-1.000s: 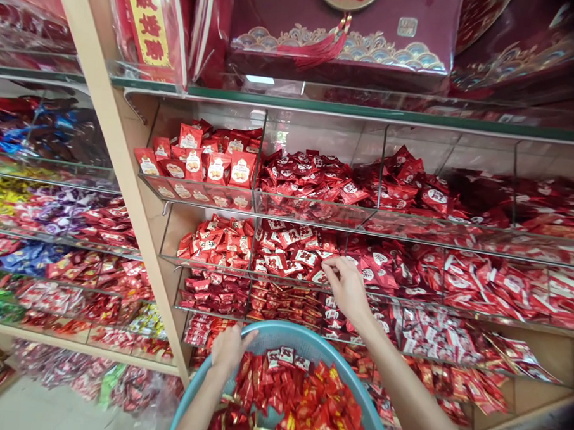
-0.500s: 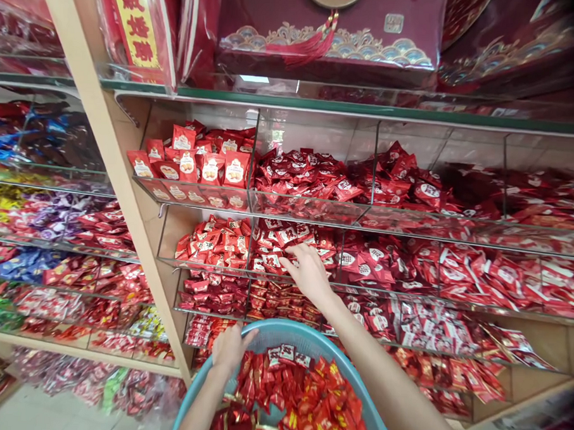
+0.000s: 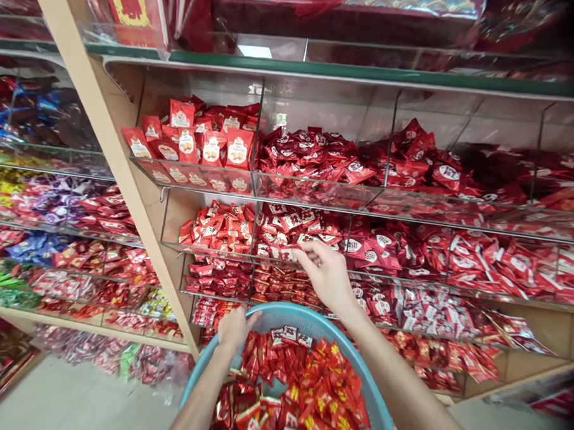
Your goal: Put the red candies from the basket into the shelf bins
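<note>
My left hand (image 3: 234, 330) is closed round the far-left rim of a blue plastic basket (image 3: 199, 376). Inside the basket lie red wrapped sweets (image 3: 326, 400), some with yellow print, and a few white-labelled packets on the far side. My right hand (image 3: 329, 274) reaches to the shelf bin beyond the basket, thumb and fingers pinched on the edge of a small red candy packet (image 3: 285, 253) with a white label. More packets of this kind (image 3: 291, 221) fill the bin behind it. Part of the pinch is hidden by my fingers.
Glass shelves (image 3: 322, 67) with clear dividers rise in front, their bins filled with red packets. A wooden upright (image 3: 104, 143) separates them from the left shelves, which hold blue, yellow and purple sweets (image 3: 54, 205). Tiled floor (image 3: 79, 390) shows at lower left.
My right hand has drawn slightly right and down, its fingers closing on a packet at the bin's front. The view has tilted downward. My left hand stays on the basket rim.
</note>
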The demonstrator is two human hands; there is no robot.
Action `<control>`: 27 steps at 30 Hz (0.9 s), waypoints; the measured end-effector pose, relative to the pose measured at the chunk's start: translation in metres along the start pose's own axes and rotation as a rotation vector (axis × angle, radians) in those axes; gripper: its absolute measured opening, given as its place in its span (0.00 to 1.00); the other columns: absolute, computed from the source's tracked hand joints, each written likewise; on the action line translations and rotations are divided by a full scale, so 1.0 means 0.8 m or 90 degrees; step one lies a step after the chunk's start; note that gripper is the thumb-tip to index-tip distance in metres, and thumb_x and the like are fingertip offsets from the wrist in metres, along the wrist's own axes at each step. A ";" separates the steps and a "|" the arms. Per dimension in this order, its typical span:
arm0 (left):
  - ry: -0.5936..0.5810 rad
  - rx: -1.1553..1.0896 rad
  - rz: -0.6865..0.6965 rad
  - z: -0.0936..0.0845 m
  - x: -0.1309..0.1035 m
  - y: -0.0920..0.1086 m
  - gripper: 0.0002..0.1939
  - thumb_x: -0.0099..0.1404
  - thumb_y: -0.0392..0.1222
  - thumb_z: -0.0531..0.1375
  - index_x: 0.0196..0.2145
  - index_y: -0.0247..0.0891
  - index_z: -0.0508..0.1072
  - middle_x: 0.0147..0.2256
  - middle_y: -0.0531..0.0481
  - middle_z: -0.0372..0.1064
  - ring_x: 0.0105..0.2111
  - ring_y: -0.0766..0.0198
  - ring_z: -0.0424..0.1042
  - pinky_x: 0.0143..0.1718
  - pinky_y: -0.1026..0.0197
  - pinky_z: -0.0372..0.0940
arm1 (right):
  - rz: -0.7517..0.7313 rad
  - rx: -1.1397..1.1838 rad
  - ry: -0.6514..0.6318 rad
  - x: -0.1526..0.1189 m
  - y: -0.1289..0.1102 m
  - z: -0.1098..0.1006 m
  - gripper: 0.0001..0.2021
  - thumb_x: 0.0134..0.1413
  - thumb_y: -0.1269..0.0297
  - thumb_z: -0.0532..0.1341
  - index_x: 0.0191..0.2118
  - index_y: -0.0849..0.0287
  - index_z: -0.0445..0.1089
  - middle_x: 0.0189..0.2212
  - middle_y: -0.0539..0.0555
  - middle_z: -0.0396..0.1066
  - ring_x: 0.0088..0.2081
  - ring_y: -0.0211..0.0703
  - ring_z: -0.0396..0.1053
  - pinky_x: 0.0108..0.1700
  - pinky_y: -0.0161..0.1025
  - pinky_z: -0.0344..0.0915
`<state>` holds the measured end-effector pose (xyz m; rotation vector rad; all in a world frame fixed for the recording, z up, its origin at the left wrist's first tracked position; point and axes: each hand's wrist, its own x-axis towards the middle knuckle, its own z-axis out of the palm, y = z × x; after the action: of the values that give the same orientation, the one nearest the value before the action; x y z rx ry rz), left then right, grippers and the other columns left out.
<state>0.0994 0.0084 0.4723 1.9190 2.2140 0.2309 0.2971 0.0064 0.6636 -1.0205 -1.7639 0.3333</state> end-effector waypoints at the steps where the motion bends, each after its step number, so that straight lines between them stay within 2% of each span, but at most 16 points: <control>1: -0.001 0.001 0.001 0.001 0.001 0.000 0.29 0.60 0.64 0.44 0.40 0.38 0.70 0.35 0.40 0.74 0.37 0.51 0.72 0.35 0.58 0.62 | 0.041 0.038 -0.023 -0.016 0.002 0.001 0.10 0.55 0.59 0.55 0.29 0.59 0.66 0.23 0.47 0.63 0.24 0.34 0.58 0.28 0.32 0.54; 3: 0.000 0.004 0.002 0.004 0.002 -0.001 0.29 0.60 0.64 0.44 0.40 0.38 0.70 0.34 0.41 0.74 0.37 0.52 0.72 0.35 0.58 0.62 | 0.127 0.103 -0.088 -0.051 0.019 0.013 0.11 0.54 0.58 0.56 0.26 0.59 0.65 0.19 0.45 0.60 0.21 0.33 0.56 0.24 0.32 0.52; 6: 0.013 0.006 0.006 0.006 0.002 -0.002 0.27 0.60 0.63 0.45 0.39 0.39 0.70 0.35 0.42 0.74 0.37 0.53 0.72 0.34 0.60 0.61 | 0.246 0.178 -0.164 -0.100 0.064 0.050 0.10 0.49 0.60 0.58 0.22 0.59 0.63 0.16 0.44 0.59 0.20 0.32 0.55 0.23 0.31 0.51; 9: 0.019 0.002 0.005 0.005 0.001 -0.002 0.27 0.60 0.63 0.45 0.38 0.39 0.69 0.34 0.42 0.74 0.37 0.53 0.72 0.34 0.60 0.61 | 0.452 0.236 -0.156 -0.134 0.105 0.090 0.10 0.41 0.64 0.62 0.17 0.59 0.61 0.13 0.43 0.60 0.18 0.31 0.57 0.23 0.30 0.53; 11: 0.015 0.000 0.003 0.003 -0.001 -0.001 0.28 0.60 0.64 0.44 0.38 0.39 0.69 0.34 0.42 0.74 0.37 0.53 0.72 0.34 0.59 0.61 | 0.558 0.260 -0.146 -0.147 0.119 0.109 0.11 0.39 0.65 0.63 0.16 0.58 0.59 0.10 0.43 0.61 0.16 0.32 0.58 0.20 0.30 0.52; 14: 0.010 0.001 0.003 0.000 -0.002 0.000 0.29 0.60 0.64 0.44 0.40 0.38 0.69 0.35 0.41 0.74 0.37 0.53 0.72 0.34 0.60 0.61 | 0.642 0.298 -0.148 -0.158 0.123 0.126 0.12 0.40 0.63 0.62 0.17 0.57 0.58 0.09 0.45 0.63 0.13 0.33 0.60 0.17 0.30 0.52; 18: 0.003 0.005 0.002 -0.003 -0.003 0.001 0.29 0.61 0.64 0.44 0.41 0.38 0.69 0.36 0.42 0.73 0.38 0.53 0.72 0.34 0.60 0.61 | 0.727 0.380 -0.134 -0.167 0.116 0.136 0.12 0.39 0.61 0.64 0.20 0.58 0.59 0.13 0.49 0.68 0.18 0.35 0.67 0.22 0.30 0.61; 22: -0.004 0.004 -0.009 -0.005 -0.004 0.003 0.28 0.60 0.63 0.44 0.41 0.39 0.69 0.37 0.43 0.73 0.39 0.54 0.72 0.35 0.60 0.61 | 0.756 0.444 -0.099 -0.176 0.107 0.144 0.15 0.35 0.59 0.67 0.21 0.59 0.59 0.19 0.49 0.70 0.26 0.37 0.72 0.30 0.31 0.66; 27: -0.012 -0.006 -0.009 -0.004 -0.003 0.003 0.28 0.60 0.64 0.44 0.40 0.39 0.68 0.36 0.43 0.73 0.39 0.55 0.72 0.35 0.60 0.61 | 0.767 0.505 -0.056 -0.187 0.102 0.155 0.20 0.27 0.55 0.70 0.21 0.60 0.60 0.20 0.49 0.69 0.30 0.42 0.73 0.32 0.34 0.68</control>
<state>0.1010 0.0066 0.4764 1.8917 2.2102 0.2189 0.2460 -0.0302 0.4623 -1.3229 -0.7132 1.6700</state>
